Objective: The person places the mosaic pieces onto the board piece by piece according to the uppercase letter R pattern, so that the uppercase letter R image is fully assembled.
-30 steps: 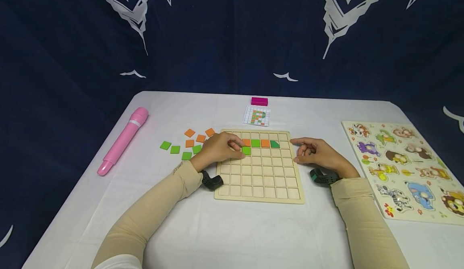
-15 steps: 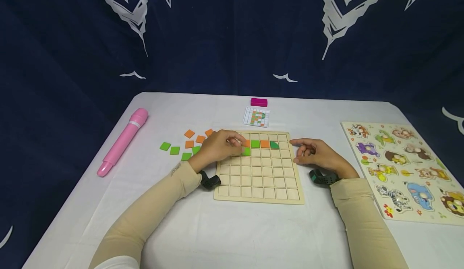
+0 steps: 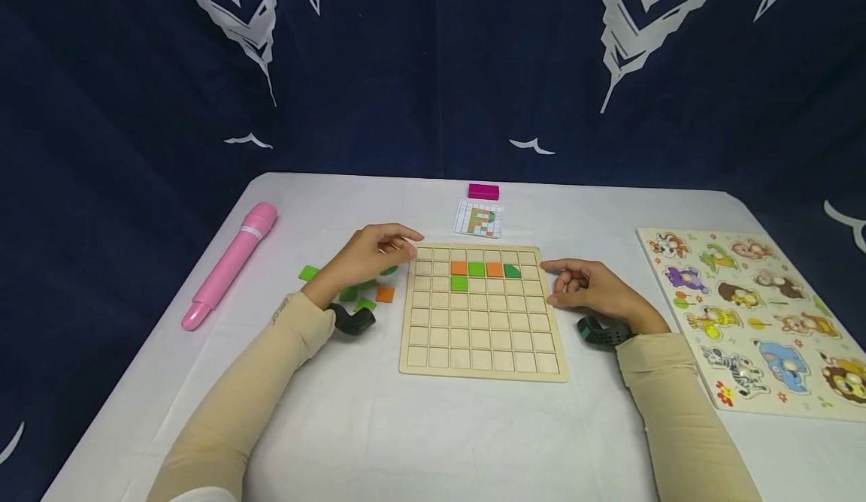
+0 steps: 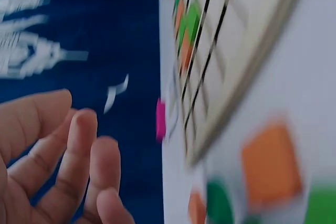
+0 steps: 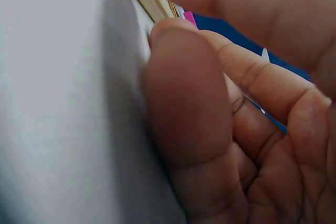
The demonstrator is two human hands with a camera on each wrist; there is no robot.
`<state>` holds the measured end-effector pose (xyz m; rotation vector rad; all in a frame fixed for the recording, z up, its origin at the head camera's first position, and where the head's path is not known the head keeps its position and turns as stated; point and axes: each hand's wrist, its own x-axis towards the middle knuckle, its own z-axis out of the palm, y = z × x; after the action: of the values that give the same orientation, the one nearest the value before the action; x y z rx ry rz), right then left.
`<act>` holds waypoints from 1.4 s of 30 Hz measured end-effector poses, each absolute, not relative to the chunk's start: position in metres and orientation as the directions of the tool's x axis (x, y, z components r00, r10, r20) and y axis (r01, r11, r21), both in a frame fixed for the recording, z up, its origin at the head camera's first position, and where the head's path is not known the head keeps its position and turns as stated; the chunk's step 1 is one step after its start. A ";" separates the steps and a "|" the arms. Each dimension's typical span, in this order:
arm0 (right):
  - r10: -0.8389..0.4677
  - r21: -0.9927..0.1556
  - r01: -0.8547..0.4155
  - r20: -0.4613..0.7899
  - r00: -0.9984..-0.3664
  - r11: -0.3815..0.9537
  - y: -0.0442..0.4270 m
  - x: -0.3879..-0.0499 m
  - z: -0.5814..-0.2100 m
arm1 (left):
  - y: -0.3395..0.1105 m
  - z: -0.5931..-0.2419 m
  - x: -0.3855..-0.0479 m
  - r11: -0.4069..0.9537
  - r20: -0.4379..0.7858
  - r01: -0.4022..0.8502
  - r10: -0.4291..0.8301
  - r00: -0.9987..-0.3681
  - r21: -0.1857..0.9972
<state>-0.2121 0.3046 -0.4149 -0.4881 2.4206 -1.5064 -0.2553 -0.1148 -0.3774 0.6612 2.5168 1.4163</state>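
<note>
My left hand (image 3: pixel 374 252) hovers over the loose tiles beside the upper left corner of the wooden grid board (image 3: pixel 470 373). Its fingers are relaxed, and the left wrist view shows nothing between them. Orange tiles (image 3: pixel 385 294) and green tiles (image 3: pixel 308 273) lie partly hidden under that hand. On the board, an orange tile (image 3: pixel 459 268), a green tile (image 3: pixel 476 269), another orange tile (image 3: pixel 495 270) and a dark green rounded tile (image 3: pixel 512 270) form a row. One green tile (image 3: pixel 459 283) sits below the first. My right hand (image 3: pixel 595 288) rests at the board's right edge, holding nothing.
Behind the board lie a pattern card (image 3: pixel 479 219) and a magenta block (image 3: pixel 483 192). A pink stick with a rounded end (image 3: pixel 230 265) lies on the left of the white table. An animal puzzle board (image 3: pixel 758 322) lies at the right.
My left hand has moved left and back, off the board to above the loose tiles, uncovering the board's left columns. Some loose tiles have shifted. The right hand stays in place.
</note>
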 end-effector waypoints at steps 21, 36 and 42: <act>-0.397 -0.903 -0.137 -0.041 -0.917 0.408 0.305 -0.211 -0.415 | -0.202 -0.394 -0.292 0.460 -0.010 0.102 0.235 -0.972 0.882; -0.404 -0.908 -0.146 -0.027 -0.914 0.392 0.305 -0.212 -0.416 | -0.204 -0.406 -0.292 0.636 -0.116 0.067 0.242 -0.963 0.769; -0.408 -0.913 -0.144 -0.027 -0.913 0.382 0.305 -0.211 -0.416 | -0.204 -0.406 -0.291 0.674 -0.148 0.053 0.237 -0.960 0.737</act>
<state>-0.2115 0.3051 -0.4161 -0.4897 2.3956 -1.5444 -0.2909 -0.2043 -0.4063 0.2343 2.6573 1.1589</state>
